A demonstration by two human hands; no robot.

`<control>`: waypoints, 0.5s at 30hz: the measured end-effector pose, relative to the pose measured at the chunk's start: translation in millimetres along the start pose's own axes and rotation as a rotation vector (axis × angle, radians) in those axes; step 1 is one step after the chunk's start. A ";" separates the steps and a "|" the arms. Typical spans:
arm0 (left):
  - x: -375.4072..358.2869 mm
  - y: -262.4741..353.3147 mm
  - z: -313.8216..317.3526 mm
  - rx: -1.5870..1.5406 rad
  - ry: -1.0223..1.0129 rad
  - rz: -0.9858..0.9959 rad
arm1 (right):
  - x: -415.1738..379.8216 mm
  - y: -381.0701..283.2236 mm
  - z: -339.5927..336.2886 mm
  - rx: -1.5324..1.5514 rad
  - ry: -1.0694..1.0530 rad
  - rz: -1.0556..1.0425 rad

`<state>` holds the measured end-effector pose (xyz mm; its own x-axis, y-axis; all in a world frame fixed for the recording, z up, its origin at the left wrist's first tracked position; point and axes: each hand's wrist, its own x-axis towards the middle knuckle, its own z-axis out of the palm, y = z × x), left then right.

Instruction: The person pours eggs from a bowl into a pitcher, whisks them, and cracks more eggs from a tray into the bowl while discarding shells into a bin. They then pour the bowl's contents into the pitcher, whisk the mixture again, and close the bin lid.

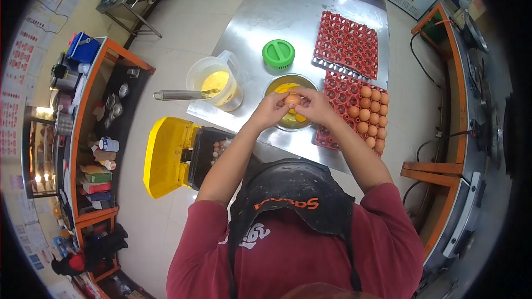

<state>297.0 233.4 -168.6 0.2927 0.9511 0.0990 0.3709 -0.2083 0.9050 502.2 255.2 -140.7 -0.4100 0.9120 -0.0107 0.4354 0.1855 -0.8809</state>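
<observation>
Bright, fairly even indoor light; soft glare on silvery flat steel table (249,27). Warm glow in rectangular glass-fronted cabinet (43,152). Strong fisheye bending, black corners, soft edges.

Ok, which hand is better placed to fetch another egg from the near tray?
Probably the right hand: it is beside the near tray, closer to its brown eggs. The left hand is farther off, nearer the bin. Both now hold one egg over the bowl.

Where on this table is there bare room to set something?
The silvery metal table is bare beyond the round green plastic lid, left of the empty red egg tray. Around the round metal bowl it's crowded, left hand and right hand above.
</observation>
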 end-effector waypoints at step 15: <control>0.4 30.7 -18.8 -0.005 -0.118 -0.174 | 6.6 11.7 -4.8 0.201 -0.160 0.037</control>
<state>292.0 231.7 -133.0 0.3263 0.9391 -0.1077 0.4204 -0.0421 0.9064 508.5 265.1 -148.7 -0.5250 0.8445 -0.1053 0.2907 0.0617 -0.9548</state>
